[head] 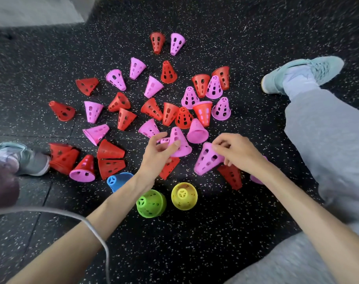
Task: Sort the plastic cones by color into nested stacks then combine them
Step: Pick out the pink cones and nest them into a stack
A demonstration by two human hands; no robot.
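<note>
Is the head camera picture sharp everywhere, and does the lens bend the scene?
Head view: the centre is sharp, where the left hand grips a pink perforated plastic cone; the edges are blurred and stretched, as the pale green shoe shows; the wide-angle lens bows the black speckled floor.

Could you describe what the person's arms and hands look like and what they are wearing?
Both forearms are bare, with no sleeves showing, and the left hand and right hand wear no gloves, rings or watch that I can see. A thin grey cable crosses the left forearm. The legs wear light grey trousers.
</note>
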